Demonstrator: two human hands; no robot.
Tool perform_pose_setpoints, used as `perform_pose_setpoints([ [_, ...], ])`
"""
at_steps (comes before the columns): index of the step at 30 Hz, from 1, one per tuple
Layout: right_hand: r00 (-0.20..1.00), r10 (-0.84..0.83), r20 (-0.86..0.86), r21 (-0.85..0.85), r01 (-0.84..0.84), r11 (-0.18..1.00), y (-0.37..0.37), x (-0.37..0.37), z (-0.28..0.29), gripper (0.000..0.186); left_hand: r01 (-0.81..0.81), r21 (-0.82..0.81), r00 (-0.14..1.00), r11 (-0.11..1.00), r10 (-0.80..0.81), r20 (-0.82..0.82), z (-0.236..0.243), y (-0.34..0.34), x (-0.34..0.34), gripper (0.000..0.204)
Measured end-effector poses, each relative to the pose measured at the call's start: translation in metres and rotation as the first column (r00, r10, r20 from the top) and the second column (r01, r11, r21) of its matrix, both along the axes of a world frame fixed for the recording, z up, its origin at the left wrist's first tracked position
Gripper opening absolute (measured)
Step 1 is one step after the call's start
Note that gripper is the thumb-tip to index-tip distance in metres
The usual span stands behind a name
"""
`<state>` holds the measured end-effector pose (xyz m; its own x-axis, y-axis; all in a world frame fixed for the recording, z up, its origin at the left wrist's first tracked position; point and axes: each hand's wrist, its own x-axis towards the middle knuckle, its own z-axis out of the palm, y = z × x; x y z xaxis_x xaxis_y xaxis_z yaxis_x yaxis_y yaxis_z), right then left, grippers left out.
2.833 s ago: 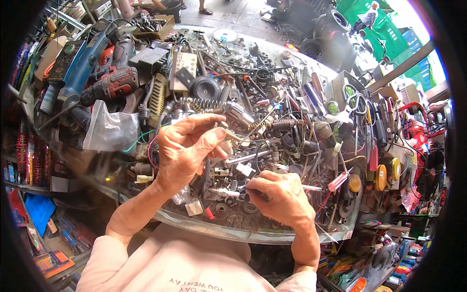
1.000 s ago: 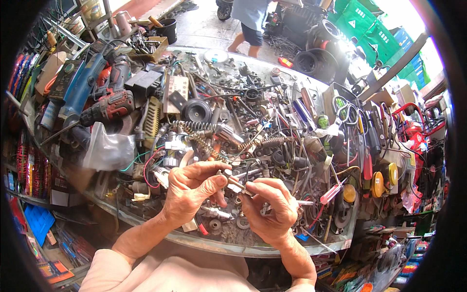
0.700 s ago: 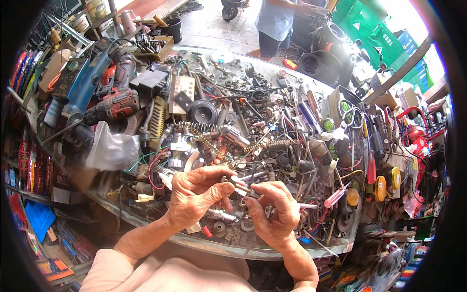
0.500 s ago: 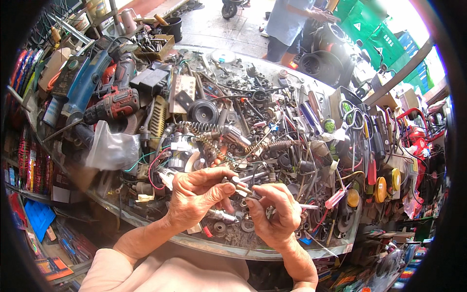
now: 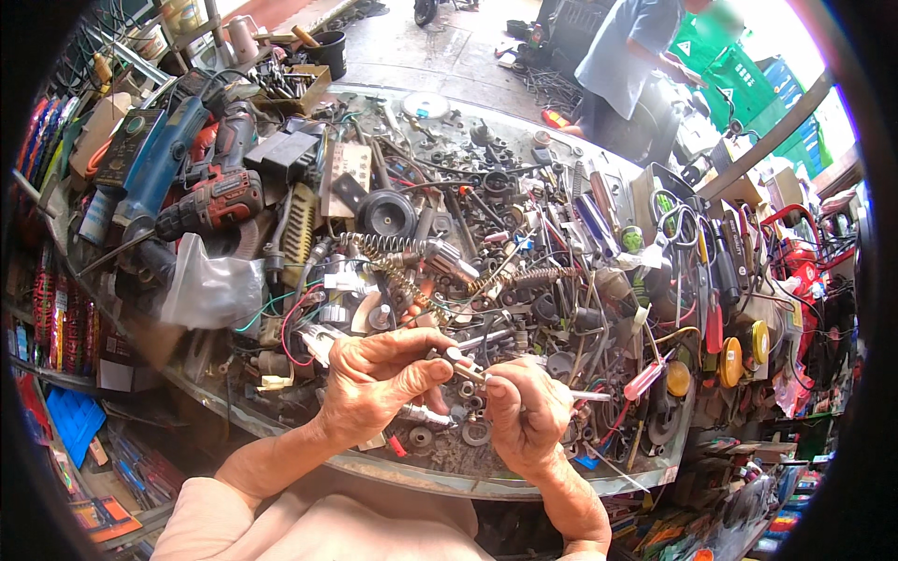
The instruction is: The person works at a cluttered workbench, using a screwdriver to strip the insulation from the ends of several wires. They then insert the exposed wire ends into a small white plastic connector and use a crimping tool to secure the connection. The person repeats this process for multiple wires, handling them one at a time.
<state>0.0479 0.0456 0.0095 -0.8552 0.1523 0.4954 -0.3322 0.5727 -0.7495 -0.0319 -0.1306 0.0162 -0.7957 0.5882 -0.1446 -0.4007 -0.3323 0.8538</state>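
Note:
Over the near edge of the cluttered bench, my left hand (image 5: 383, 381) pinches a small metal rod-like part (image 5: 470, 371) between thumb and fingers. A round, shiny end shows by the left fingertips. My right hand (image 5: 531, 411) is closed, its thumb and index finger pressed together at the part's other end. The fingertips hide what lies between them. Below the left hand, a silvery metal fitting (image 5: 426, 413) lies on the bench, with a ring-shaped washer (image 5: 476, 433) and a small red piece (image 5: 398, 445) close by.
Loose metal parts and springs (image 5: 379, 243) cover the bench. A cordless drill (image 5: 213, 204) and a clear plastic bag (image 5: 213, 280) lie left. Scissors (image 5: 681, 229) and a red-handled screwdriver (image 5: 644, 381) are at the right. Beyond the bench stands another person (image 5: 625, 56).
My right thumb and index finger have closed in on the end of the metal part. My left hand keeps its grip. The person beyond the bench has moved right.

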Motion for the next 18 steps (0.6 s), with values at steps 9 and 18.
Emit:
perform_pose_setpoints([
  [9, 0.990, 0.052, 0.131, -0.252, -0.017, 0.967, -0.006, 0.004, 0.003, 0.022, 0.036, -0.041, 0.999, 0.999, -0.036, -0.009, 0.001, 0.000, -0.001, 0.028],
  [18, 0.995, 0.001, 0.101, -0.086, 0.008, 0.996, -0.007, 0.000, 0.008, 0.018, -0.008, 0.041, 0.996, 0.999, 0.004, 0.084, -0.002, -0.001, -0.002, 0.028],
])
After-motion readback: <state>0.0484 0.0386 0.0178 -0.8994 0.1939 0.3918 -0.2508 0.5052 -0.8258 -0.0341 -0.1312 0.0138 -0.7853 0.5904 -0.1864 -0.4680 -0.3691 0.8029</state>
